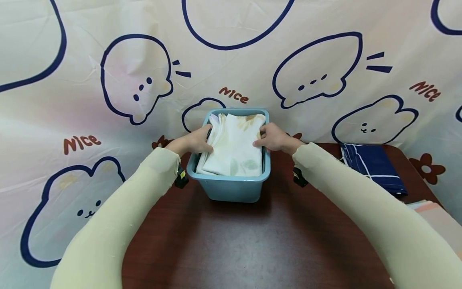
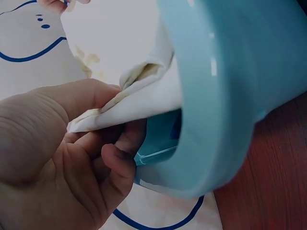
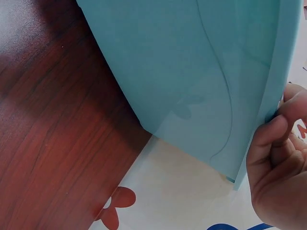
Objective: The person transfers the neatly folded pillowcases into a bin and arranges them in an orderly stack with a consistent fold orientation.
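Observation:
A folded white cloth (image 1: 236, 142) with pale leaf prints lies at the mouth of a light blue plastic bin (image 1: 231, 190). My left hand (image 1: 195, 141) pinches the cloth's left edge between thumb and fingers. Up close in the left wrist view, the cloth's folded layers (image 2: 139, 103) pass under the thumb, just inside the rim. On the opposite side, my right hand (image 1: 275, 138) holds the cloth's right edge, thumb on top. The right wrist view shows the curled fingers (image 3: 268, 148) right at the bin's rim; the cloth is hidden there.
The bin stands on a dark red-brown wooden table (image 1: 245, 249), close to a printed backdrop sheet (image 1: 231, 68). At the right lies a folded navy cloth (image 1: 379, 164) with white lines. Nearer, a pale peach folded cloth (image 1: 438, 220) is partly covered by the right sleeve.

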Demonstrator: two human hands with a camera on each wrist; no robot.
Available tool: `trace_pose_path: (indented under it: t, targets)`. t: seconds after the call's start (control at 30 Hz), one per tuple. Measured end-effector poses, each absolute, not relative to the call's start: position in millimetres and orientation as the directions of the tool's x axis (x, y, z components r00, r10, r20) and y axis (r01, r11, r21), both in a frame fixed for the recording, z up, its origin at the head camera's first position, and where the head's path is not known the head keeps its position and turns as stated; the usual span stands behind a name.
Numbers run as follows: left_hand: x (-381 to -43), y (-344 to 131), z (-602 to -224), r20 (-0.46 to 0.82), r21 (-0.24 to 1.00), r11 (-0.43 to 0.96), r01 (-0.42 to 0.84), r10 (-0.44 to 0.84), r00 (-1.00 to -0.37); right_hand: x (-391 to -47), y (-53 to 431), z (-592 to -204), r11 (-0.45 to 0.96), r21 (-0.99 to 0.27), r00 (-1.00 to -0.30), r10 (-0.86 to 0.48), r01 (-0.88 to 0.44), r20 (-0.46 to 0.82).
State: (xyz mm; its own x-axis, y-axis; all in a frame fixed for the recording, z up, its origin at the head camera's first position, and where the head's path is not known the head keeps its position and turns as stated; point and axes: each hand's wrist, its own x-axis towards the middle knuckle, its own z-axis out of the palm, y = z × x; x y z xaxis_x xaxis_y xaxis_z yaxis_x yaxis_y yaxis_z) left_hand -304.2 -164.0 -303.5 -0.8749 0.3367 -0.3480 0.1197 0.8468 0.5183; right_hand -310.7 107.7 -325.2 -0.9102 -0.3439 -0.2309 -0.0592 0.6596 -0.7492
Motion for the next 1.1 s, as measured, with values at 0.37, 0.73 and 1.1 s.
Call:
trace_pose_path:
  t: [0.37,0.73,1.1]
  targets:
    - [-304.0,-160.3,-305.7,-0.359,0.461,0.876,0.14,0.328,-0.874,-306.7,102.7,-325.9,0.717,-0.691,-0.938,-0.296,-0.093,-0.18]
    - [-302.4,-158.1,-308.0,-0.375,0.382,0.914,0.139,0.291,-0.88,-305.5,99.2,-326.8,0.763,-0.64,-0.952,-0.252,-0.084,-0.176]
    - [-301.3,-157.3,-310.0,-0.364,0.317,0.939,0.133,0.25,-0.897,-305.8,93.4,-326.6,0.811,-0.58,-0.966,-0.205,-0.078,-0.158]
